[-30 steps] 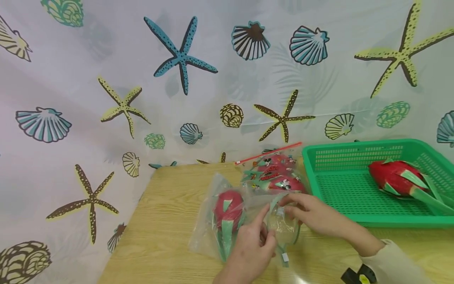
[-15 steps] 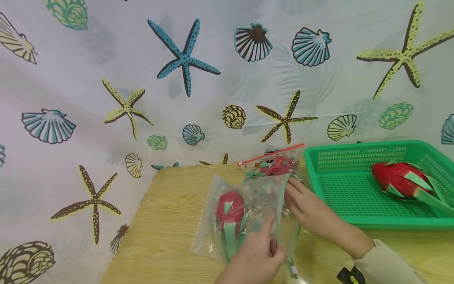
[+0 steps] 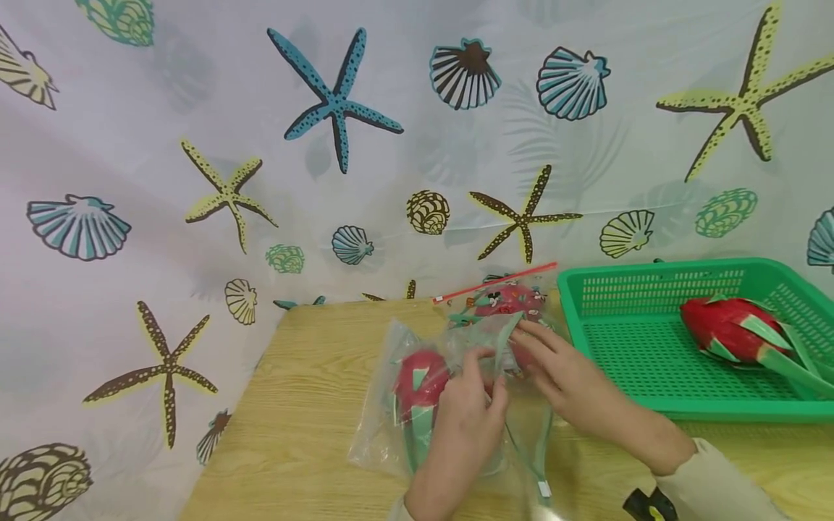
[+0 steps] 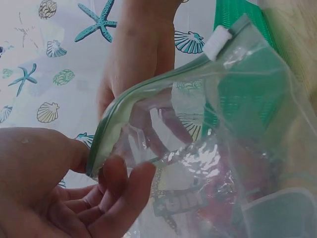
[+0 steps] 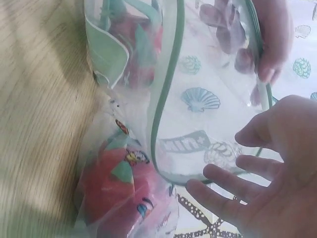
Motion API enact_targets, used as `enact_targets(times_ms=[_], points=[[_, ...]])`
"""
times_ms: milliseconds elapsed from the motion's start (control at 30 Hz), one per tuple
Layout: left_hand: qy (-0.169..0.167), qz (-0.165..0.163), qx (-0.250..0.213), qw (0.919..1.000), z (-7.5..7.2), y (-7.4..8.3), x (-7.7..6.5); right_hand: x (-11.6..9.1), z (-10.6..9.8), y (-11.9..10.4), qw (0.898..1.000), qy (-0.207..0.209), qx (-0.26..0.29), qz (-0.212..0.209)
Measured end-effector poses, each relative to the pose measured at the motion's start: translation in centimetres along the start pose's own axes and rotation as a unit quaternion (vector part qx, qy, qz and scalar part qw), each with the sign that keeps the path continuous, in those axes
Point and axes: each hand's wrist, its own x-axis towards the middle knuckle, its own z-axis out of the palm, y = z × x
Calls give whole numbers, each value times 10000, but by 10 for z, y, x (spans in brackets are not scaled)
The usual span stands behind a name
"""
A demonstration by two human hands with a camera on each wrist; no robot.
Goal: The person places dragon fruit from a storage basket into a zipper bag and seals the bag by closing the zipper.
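A clear zip bag (image 3: 374,427) with a pale green zip strip and white slider (image 4: 218,42) lies at the table's middle. Inside it, toward the left, is a red dragon fruit (image 3: 417,376) with long green leaves. My left hand (image 3: 465,416) pinches the bag's rim between thumb and fingers, also seen in the left wrist view. My right hand (image 3: 573,376) reaches to the far end of the rim. In the right wrist view its thumb and fingers are spread apart, touching or close to the rim. The bag's mouth gapes between both hands.
A printed zip bag (image 3: 495,276) with a red zip strip, holding red fruit, lies behind the hands. A green basket (image 3: 638,416) with another dragon fruit (image 3: 730,329) stands at right. A shell-patterned curtain (image 3: 365,195) hangs behind the wooden table (image 3: 306,391).
My right hand moved the rim up and away, then stayed near its far end. My left hand moved from pointing at the rim to pinching it. The mouth has changed shape.
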Motion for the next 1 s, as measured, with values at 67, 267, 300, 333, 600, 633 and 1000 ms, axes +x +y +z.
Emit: enact_targets(times_ms=[67, 267, 300, 333, 600, 633, 1000], points=[[-71, -32, -307, 9995, -1, -1, 1, -2, -5, 2, 10000, -3, 85, 40], [-334, -432, -902, 9944, -3, -2, 2, -9, -21, 12, 9999, 62, -3, 145], [-359, -457, -963, 9936, -4, -2, 2, -9, -24, 14, 9998, 111, -59, 146], [-378, -477, -1012, 9930, -4, -2, 2, -10, -27, 17, 9996, 168, -147, 145], [-464, -629, -1247, 9891, -5, -4, 1, -21, -55, 52, 9946, 254, -883, 485], [-466, -625, -1242, 9892, -5, -4, 1, -23, -59, 58, 9933, 223, -991, 557], [-502, -618, -1282, 9885, -5, -6, 0, -52, -92, 119, 9652, -59, -2269, 1300]])
